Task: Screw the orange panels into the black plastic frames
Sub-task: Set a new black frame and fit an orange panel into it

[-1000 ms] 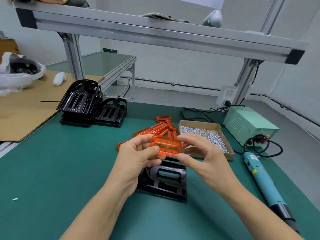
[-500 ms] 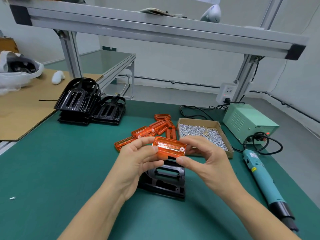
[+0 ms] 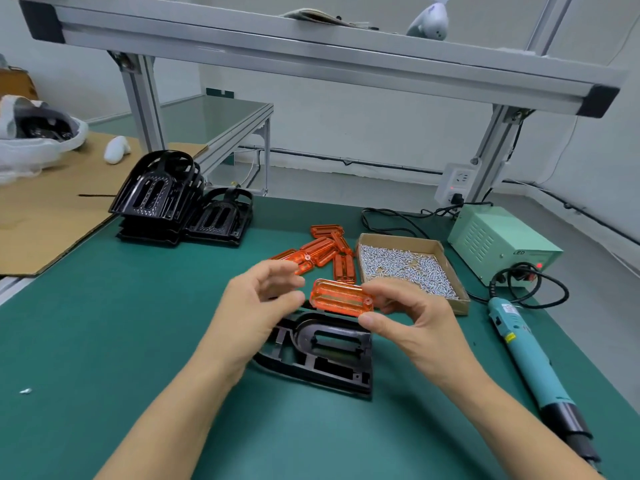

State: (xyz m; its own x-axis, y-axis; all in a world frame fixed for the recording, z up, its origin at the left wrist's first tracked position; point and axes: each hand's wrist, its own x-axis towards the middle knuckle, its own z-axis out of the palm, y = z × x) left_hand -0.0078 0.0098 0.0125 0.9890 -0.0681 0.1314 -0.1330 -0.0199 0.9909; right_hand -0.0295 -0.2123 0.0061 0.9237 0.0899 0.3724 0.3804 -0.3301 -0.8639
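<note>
My right hand (image 3: 412,323) pinches one orange panel (image 3: 341,297) by its right end, holding it in the air just above a black plastic frame (image 3: 325,355) that lies flat on the green mat. My left hand (image 3: 256,306) hovers just left of the panel with fingers loosely curled and holds nothing. Behind the hands lies a loose pile of several more orange panels (image 3: 322,252). A cardboard tray of small silver screws (image 3: 408,266) sits to the right of that pile.
A teal electric screwdriver (image 3: 530,362) lies along the right side, cabled to a pale green power box (image 3: 502,244). Stacked black frames (image 3: 166,202) stand at the back left beside a cardboard sheet (image 3: 52,216). An aluminium shelf beam (image 3: 311,50) crosses overhead.
My left hand has let go of the orange panel and drawn slightly left. The right hand alone now holds the panel, a little lower and nearer the frame.
</note>
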